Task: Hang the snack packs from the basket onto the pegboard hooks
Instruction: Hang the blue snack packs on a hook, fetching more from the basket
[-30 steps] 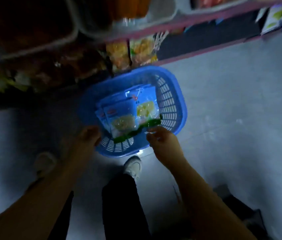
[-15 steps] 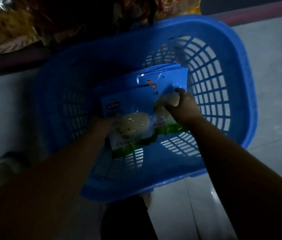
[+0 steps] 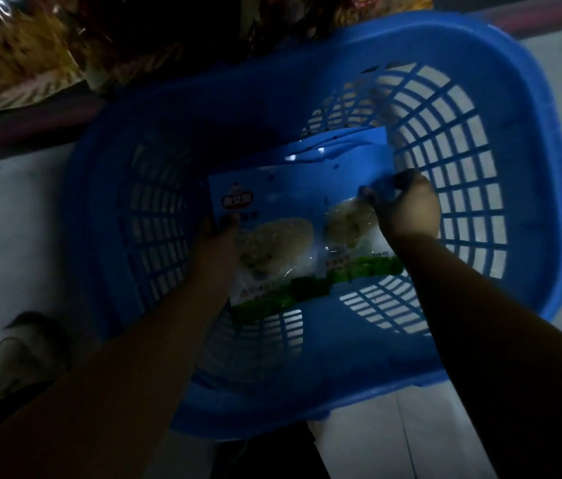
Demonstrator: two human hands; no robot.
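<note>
Inside basket (image 3: 528,140), both hands' fingers (image 3: 381,198) closed on snack packs (image 3: 293,216).

A blue lattice-walled basket (image 3: 531,140) holds blue snack packs (image 3: 293,216) with green bottom bands.

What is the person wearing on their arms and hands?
Nothing that shows. The left hand and right hand are bare, with no gloves, rings or watch visible in the dim light. Both forearms are bare too; no sleeves reach into view.
</note>
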